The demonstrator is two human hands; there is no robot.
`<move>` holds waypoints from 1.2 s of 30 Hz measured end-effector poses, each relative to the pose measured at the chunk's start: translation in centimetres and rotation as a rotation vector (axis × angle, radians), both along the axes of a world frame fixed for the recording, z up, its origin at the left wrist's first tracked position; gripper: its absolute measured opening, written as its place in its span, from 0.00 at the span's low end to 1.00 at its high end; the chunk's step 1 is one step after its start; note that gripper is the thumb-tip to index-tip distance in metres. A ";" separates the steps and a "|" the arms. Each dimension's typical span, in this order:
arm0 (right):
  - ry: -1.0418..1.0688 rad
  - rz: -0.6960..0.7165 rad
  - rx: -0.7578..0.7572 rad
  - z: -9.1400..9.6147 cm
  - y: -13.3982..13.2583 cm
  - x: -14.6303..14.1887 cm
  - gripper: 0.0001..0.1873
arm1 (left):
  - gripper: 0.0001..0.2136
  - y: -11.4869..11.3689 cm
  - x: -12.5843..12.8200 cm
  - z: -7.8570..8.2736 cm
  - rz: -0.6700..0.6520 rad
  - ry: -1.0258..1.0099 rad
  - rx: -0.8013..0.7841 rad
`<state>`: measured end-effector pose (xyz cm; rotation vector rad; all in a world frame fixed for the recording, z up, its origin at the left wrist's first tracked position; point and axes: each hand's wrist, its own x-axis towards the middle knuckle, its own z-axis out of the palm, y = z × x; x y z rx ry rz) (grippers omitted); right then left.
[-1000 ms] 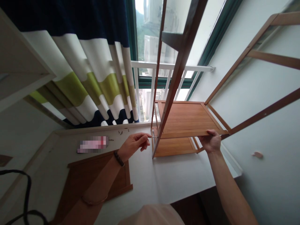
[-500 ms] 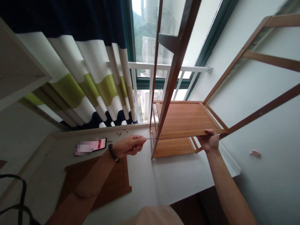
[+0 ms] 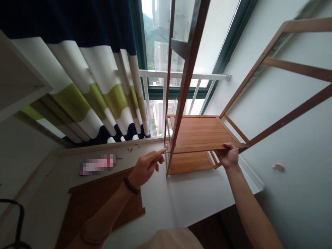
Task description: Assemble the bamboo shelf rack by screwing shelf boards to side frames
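Note:
My left hand point(image 3: 148, 165), a dark beaded bracelet at its wrist, is at the left upright point(image 3: 178, 116) of a brown wooden shelf frame. Its index finger reaches forward to a thin metal hex key point(image 3: 167, 152) that meets the upright at shelf height. The other fingers are curled, and the tool is mostly hidden at the fingertips. My right hand point(image 3: 228, 156) grips the front edge of the wooden shelf board point(image 3: 202, 133) near its right end, thumb on top and fingers beneath. Below that board lies a lower shelf point(image 3: 190, 163).
A loose wooden panel point(image 3: 103, 197) lies on the white surface point(image 3: 186, 197) at left. Behind it are a blurred-out phone point(image 3: 98, 165) and several small screws point(image 3: 130, 149). A striped curtain point(image 3: 103, 90), a white railing point(image 3: 153, 74) and a window stand behind; a white wall point(image 3: 298, 138) is right.
My left hand has moved right, close to the upright, and its index finger is now extended; less of the hex key shows. My right hand keeps its grip on the shelf board. The view shifts slightly.

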<state>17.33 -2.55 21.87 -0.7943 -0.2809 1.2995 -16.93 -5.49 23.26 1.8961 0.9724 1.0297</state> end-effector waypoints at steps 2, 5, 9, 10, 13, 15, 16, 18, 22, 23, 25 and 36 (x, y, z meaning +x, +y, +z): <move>-0.011 -0.007 0.003 0.1 0.0 0.0 0.06 | 0.18 -0.3 0.5 0.0 -0.038 -0.081 -0.096; -0.007 -0.015 0.005 0.3 0.1 -0.1 0.07 | 0.20 -0.5 0.6 0.2 -0.116 -0.187 -0.236; 0.004 -0.017 -0.014 0.6 0.1 -0.2 0.07 | 0.20 -0.4 0.4 -0.2 -0.160 -0.310 -0.339; 0.006 -0.015 -0.019 0.6 0.1 -0.2 0.07 | 0.20 -0.3 0.4 -0.4 -0.163 -0.349 -0.360; 0.016 -0.016 -0.034 0.6 0.1 -0.3 0.08 | 0.22 0.3 0.6 -1.2 -0.205 -0.527 -0.432; 0.026 -0.021 -0.034 0.5 0.1 -0.2 0.08 | 0.21 0.7 0.8 -1.6 -0.222 -0.619 -0.489; 0.029 -0.021 -0.027 0.4 0.1 -0.2 0.08 | 0.20 0.9 0.8 -1.7 -0.220 -0.643 -0.515; 0.032 -0.017 -0.005 0.3 0.1 -0.2 0.08 | 0.17 1.1 0.9 -1.9 -0.202 -0.662 -0.548; 0.041 -0.017 0.001 0.3 0.1 -0.1 0.09 | 0.15 1.2 0.3 -1.6 -0.069 -0.518 -0.462; 0.044 -0.016 -0.002 0.3 0.1 -0.1 0.09 | 0.15 1.1 0.2 -1.5 -0.032 -0.449 -0.434; 0.044 -0.008 -0.003 0.2 0.1 -0.1 0.08 | 0.16 0.8 0.0 -1.0 -0.003 -0.366 -0.434; 0.040 0.007 0.004 0.3 0.1 -0.1 0.08 | 0.11 1.1 0.2 0.5 -0.180 -0.859 -1.037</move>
